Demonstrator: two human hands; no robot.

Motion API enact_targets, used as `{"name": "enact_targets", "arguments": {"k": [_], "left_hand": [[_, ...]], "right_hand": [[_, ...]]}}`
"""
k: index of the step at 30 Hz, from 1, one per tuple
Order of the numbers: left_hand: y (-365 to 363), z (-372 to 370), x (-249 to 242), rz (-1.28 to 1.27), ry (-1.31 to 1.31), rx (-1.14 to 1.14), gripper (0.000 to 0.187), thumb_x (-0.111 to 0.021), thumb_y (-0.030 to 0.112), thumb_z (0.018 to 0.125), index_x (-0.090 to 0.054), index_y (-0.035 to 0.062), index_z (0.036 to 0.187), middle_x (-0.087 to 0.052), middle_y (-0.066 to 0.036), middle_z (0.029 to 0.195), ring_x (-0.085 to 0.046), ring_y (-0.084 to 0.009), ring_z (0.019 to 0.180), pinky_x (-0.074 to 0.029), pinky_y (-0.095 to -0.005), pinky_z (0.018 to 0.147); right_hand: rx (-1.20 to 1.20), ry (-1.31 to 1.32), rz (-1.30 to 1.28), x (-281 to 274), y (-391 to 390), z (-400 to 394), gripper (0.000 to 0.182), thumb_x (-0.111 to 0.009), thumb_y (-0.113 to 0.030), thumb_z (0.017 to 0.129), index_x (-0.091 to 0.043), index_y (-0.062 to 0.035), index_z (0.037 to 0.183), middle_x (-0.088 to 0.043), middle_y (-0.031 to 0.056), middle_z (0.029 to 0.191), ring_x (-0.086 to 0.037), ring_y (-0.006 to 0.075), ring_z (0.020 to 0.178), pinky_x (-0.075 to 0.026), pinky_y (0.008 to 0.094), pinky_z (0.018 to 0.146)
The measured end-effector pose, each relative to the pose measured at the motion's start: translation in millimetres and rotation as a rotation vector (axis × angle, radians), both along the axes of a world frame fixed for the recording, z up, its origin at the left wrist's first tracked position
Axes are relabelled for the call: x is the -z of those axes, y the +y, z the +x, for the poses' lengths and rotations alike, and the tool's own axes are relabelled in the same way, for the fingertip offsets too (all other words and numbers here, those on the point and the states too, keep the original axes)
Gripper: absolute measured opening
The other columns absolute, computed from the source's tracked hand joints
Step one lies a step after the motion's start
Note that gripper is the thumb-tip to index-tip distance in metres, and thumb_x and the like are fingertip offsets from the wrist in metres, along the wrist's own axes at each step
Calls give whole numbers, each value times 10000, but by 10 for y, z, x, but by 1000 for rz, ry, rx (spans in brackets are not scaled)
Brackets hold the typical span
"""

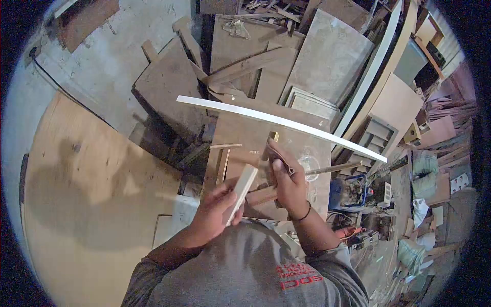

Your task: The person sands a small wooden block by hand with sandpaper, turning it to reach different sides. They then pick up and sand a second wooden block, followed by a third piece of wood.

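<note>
My left hand [210,211] is closed around a short pale wooden strip [242,193], which slants up and to the right in front of my chest. In my right hand [292,190] is a folded brown sheet [279,153] that looks like sandpaper, pinched under the thumb. The two hands are apart, both above the brown worktable [235,128]. Just beyond my right fingers a small block with a yellowish end [275,136] shows; the hand partly hides it. A long white strip [281,121] lies across the far side of the table.
Wooden pieces [223,166] lie left of my hands, and a thin stick [335,167] juts off the table's right side. A large plywood sheet [97,204] stands at left. Boards [330,56] lean at the back. A blue machine [348,193] sits at lower right.
</note>
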State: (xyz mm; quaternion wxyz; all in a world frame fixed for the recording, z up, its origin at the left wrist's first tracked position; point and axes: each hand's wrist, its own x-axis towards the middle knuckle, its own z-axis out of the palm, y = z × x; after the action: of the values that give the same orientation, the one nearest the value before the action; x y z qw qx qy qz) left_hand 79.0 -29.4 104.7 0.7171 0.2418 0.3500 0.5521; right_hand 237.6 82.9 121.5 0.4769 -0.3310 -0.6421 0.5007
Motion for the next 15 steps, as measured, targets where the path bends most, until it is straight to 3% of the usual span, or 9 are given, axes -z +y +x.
{"name": "enact_targets", "arguments": {"k": [3,4,7,8,11,12,15], "left_hand": [[46,-6,122,47,-24,-166,396,-461,245,925,-468,-24,1215,-593,-124,985,-592,-184,835,-481,-305,729],[58,-22,101,-1,-117,-171,368,-478,261,923,-496,-27,1150,-573,-144,1098,-565,-219,1001,-443,-352,886],[129,46,168,85,-218,-270,327,-491,269,918,-520,-15,1078,-548,-149,1148,-553,-232,1042,-447,-364,894],[127,66,134,46,-251,-245,293,-515,298,910,-526,10,965,-541,-133,1110,-535,-221,1059,-461,-358,876],[94,107,242,98,-168,-202,246,-576,273,877,-479,47,877,-529,-59,956,-551,-171,948,-479,-301,778],[98,43,305,7,71,-147,260,-643,189,815,-404,86,827,-455,9,832,-513,-108,807,-450,-249,672],[38,57,321,37,343,-279,285,-665,77,741,-388,106,806,-419,37,780,-459,-75,696,-411,-236,603]], "right_hand": [[-181,367,-436,134,-74,28,468,-588,-302,868,-468,-39,1236,-584,97,1067,-574,188,931,-465,297,789],[-184,383,-564,159,-138,44,487,-568,-312,871,-437,-18,1236,-566,99,1081,-574,178,913,-470,297,777],[-249,448,-748,95,-283,5,417,-546,-284,884,-467,-10,1190,-582,87,1039,-578,157,878,-475,285,753],[-292,411,-775,89,-300,13,332,-570,-223,876,-527,-5,1123,-611,59,947,-589,130,832,-479,272,732],[-252,82,-483,262,-339,1,244,-602,-189,869,-581,4,1017,-622,35,854,-588,109,780,-477,256,711],[-200,54,-434,233,-364,-7,219,-618,-193,867,-596,7,954,-619,16,829,-574,90,758,-474,248,688],[-207,-137,-273,374,-381,71,260,-564,-194,894,-548,13,1050,-609,30,892,-579,113,788,-474,254,703]]}}
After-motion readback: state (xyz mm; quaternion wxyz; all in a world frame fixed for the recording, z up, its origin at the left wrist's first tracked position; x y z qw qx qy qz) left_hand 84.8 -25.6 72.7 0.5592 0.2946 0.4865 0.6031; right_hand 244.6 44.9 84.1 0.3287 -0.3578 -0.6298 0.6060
